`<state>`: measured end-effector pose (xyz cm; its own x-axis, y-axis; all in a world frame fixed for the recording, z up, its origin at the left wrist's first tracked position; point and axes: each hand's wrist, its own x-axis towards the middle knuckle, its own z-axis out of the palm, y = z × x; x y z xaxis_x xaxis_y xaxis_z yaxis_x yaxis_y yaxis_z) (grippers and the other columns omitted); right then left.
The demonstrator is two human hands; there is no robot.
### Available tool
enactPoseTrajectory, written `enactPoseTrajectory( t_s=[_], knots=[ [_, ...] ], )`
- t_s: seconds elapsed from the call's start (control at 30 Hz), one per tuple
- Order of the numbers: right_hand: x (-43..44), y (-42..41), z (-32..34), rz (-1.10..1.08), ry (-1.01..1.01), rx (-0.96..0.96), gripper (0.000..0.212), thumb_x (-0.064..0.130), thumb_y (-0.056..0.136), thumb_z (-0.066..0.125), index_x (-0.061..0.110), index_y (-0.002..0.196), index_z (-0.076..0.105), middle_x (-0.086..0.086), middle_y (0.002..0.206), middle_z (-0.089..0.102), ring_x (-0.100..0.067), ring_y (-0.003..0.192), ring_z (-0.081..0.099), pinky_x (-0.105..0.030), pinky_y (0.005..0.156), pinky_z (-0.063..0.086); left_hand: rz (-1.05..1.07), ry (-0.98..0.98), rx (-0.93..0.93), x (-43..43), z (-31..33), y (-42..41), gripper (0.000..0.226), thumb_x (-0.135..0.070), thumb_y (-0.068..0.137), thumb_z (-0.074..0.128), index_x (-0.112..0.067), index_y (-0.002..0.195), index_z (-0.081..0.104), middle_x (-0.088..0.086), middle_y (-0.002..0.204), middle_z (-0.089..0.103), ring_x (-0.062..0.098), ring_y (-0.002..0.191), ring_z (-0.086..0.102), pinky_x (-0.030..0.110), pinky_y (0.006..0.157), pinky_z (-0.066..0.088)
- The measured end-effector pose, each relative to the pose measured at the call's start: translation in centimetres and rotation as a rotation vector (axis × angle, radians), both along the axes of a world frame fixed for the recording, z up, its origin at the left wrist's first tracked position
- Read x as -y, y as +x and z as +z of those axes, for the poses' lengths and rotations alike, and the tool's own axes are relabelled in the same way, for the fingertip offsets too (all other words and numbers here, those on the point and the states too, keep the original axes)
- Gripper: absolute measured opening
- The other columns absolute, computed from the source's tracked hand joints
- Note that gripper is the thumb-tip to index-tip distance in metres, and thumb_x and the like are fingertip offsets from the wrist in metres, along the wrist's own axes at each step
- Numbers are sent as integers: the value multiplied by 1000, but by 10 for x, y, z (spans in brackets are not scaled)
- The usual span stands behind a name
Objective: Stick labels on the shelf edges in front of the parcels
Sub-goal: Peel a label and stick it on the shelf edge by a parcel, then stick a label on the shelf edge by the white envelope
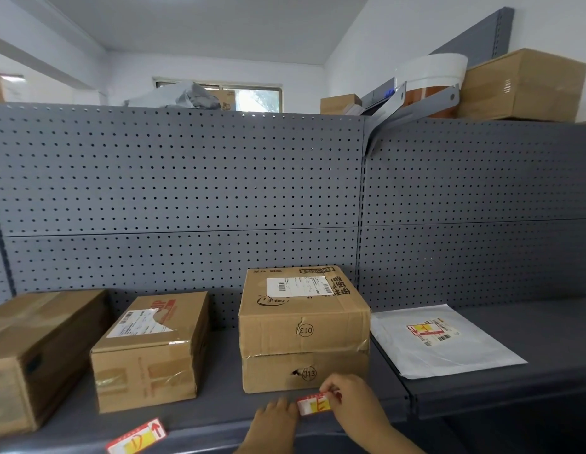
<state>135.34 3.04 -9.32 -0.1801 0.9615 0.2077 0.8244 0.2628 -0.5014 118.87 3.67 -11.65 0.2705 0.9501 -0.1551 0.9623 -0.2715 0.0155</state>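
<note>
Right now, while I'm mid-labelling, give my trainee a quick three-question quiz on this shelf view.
1. True or false: the label held by both hands sits in front of the stacked boxes.
2. Which number is circled on both stacked boxes? A) 013 B) 031 C) 103
3. Fill in: the white mailer bag lies flat on the shelf section to the ______ of the stacked boxes.

Key: 1 true; the left hand and right hand pinch it at the shelf edge. 2 A. 3 right.
</note>
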Motion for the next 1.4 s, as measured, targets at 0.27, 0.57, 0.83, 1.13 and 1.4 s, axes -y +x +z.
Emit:
enactPoseTrajectory(
  t_s=[0.27,0.57,0.83,1.13,1.4],
  knots=[
    [-5,-7,-12,60,-15,61,21,20,91,61,36,79,55,12,104,55,-4,99,52,-23,93,47,21,-72,-24,-7,5,-2,47,-17,96,52,-10,141,40,13,151,34,30,141,34,43,116,28],
    [-9,-2,-17,20,112,93,12,26,92,59,26,103,64,15,103,44,-5,107,46,-21,99,39,-12,-13,21,-8,15,-4,38,-11,95,50,-10,133,48,13,142,44,31,131,44,41,111,36],
    [-3,32,3,-111,140,101,14,20,92,55,34,91,58,15,99,48,-7,104,48,-21,92,43,-154,137,98,-11,44,20,30,-10,92,52,-14,121,58,11,130,57,30,117,54,38,96,44],
    [15,99,9,-321,142,130,17,14,93,52,25,96,64,3,109,62,-11,101,47,-20,86,41,-374,231,165,-17,57,90,31,-16,96,47,-10,127,53,12,132,53,29,121,51,37,100,41],
    [21,161,12,-492,63,157,14,14,89,53,22,87,65,3,99,65,-13,98,51,-27,86,48,-483,198,89,-46,62,154,30,-17,94,45,-10,123,52,13,128,52,31,119,52,42,96,42]
  ],
)
